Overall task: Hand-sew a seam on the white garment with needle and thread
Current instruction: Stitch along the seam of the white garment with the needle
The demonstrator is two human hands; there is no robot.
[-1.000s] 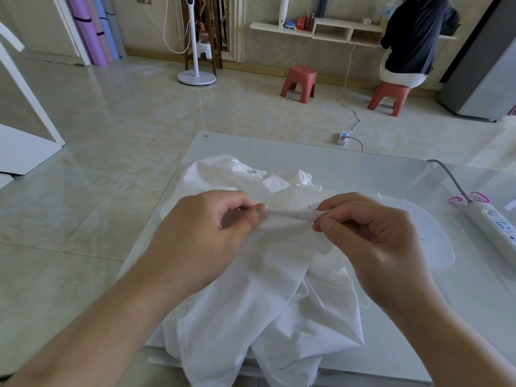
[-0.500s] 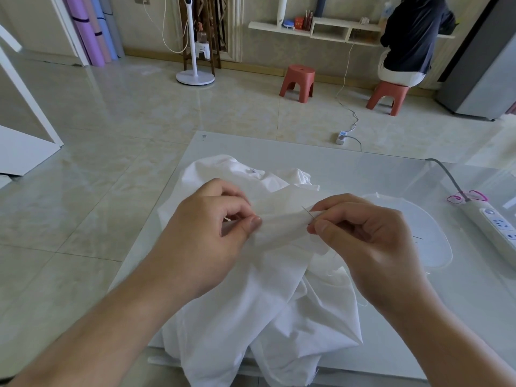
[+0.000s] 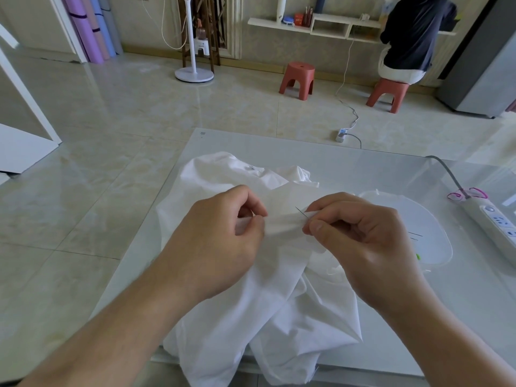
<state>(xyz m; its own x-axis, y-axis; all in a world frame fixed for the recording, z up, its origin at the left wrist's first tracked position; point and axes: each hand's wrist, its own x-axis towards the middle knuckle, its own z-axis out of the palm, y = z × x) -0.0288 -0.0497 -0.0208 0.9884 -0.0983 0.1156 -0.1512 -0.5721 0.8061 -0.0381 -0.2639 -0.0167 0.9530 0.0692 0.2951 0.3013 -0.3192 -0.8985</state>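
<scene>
A crumpled white garment (image 3: pixel 268 303) lies on the glass table (image 3: pixel 363 169) and hangs over its near edge. My left hand (image 3: pixel 220 241) pinches a raised fold of the cloth between thumb and fingers. My right hand (image 3: pixel 360 241) pinches the same fold a little to the right, and also holds a thin needle (image 3: pixel 301 212) whose tip sticks out up and to the left from the cloth. The stretch of fabric between both hands is pulled taut. A fine white thread (image 3: pixel 332 273) trails below my right hand.
A white power strip (image 3: pixel 494 219) with a grey cable and pink loops lies at the table's right edge. A clear round plastic lid (image 3: pixel 430 227) sits behind my right hand. Across the floor stand two red stools (image 3: pixel 297 79), a fan stand, and a seated person (image 3: pixel 413 37).
My left hand slid slightly left along the fold, stretching the cloth. The needle tip shows a bit farther out of the fabric by my right fingers.
</scene>
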